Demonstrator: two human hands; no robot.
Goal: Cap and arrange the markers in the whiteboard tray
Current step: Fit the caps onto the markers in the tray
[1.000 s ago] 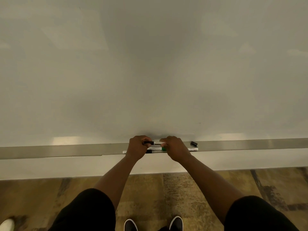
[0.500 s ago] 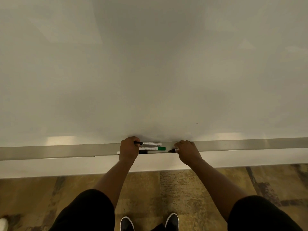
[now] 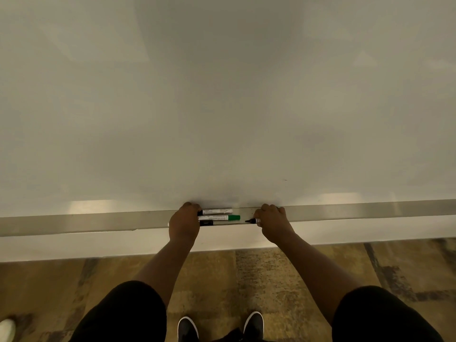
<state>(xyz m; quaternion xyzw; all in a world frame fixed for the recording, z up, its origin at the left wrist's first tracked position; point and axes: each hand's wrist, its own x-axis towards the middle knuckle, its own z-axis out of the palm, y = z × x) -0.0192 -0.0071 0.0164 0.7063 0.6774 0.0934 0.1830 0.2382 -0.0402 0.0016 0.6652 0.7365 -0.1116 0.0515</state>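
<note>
Three markers lie side by side in the metal whiteboard tray (image 3: 98, 222): a black-capped one (image 3: 217, 211) at the back, a green-capped one (image 3: 222, 217) in the middle, and a third marker (image 3: 209, 222) with a black band at the front. My left hand (image 3: 184, 222) rests over their left ends, fingers curled. To the right, my right hand (image 3: 272, 222) is shut on an uncapped black marker (image 3: 252, 220), its bare tip pointing left toward the group. The rest of that marker is hidden in the fist.
The tray runs the full width under a blank whiteboard (image 3: 222, 107). A white wall strip lies below it, then patterned floor with my shoes (image 3: 254, 325). A white shoe tip (image 3: 6, 329) shows at the bottom left.
My right hand has moved right, away from the grouped markers, and now holds the uncapped black marker. The loose black cap seen on the tray a second ago is out of sight. My left hand stays put.
</note>
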